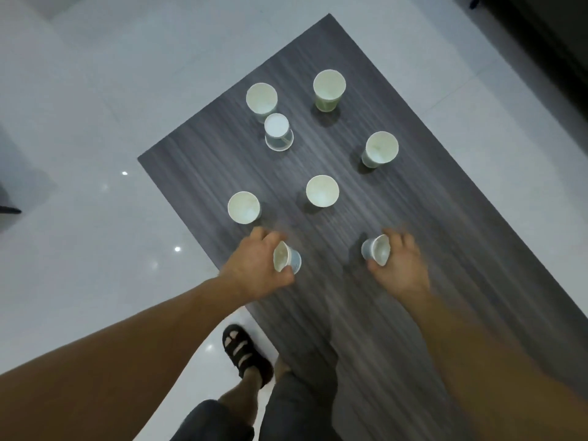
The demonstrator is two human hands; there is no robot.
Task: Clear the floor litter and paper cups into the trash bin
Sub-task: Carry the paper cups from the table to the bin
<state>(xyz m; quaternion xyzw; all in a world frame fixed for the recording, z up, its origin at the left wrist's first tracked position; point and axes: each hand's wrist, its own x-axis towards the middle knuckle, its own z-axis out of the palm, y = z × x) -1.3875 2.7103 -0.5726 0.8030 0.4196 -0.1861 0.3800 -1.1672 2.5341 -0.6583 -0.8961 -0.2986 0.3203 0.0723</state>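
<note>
The left hand has fingers and thumb curled round the left cup, a paper cup held near the long left edge of the surface; the cup is tipped over, its mouth toward the palm and its bluish base pointing inward across the surface; the right hand grips the right cup the same way, mouth toward the palm, base pointing at the left cup; the two held cups are well apart, and blur hides whether either touches the surface.

Six more paper cups stand farther along the dark wood-grain top; the edge cup stands upright by the long left edge, just beyond the left hand; the middle cup stands upright between the two hands' line and the far end; the right-side cup is upright toward the long right edge; the green cup is upright nearest the far corner; the far-left cup is upright by the short far edge, and the upturned cup sits mouth-down just beside it, whether touching I cannot tell.

Beside the long left edge lies a glossy white tiled floor; a foot in a black sandal stands on it near that edge.
</note>
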